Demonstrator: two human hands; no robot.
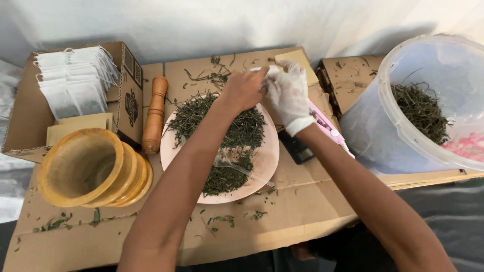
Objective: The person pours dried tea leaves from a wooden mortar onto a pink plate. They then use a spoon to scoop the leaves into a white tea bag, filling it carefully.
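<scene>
My left hand [243, 89] is bare and my right hand [288, 94], in a white glove, meets it above the far rim of a pink plate [266, 156]. Both hands pinch a small white tea bag [266, 70] between their fingertips. The plate holds a heap of dried green herb [212, 112] and a clear plastic spoon [233, 166] lying in it. My forearms cross over the plate's middle and right side.
A wooden mortar [88, 167] lies on its side at left, a wooden pestle [155, 115] beside it. A cardboard box [128, 90] holds several white tea bags [75, 80]. A clear tub [428, 106] of herb sits right; a pink sealer [326, 127] and black scale [297, 149] lie under my right arm.
</scene>
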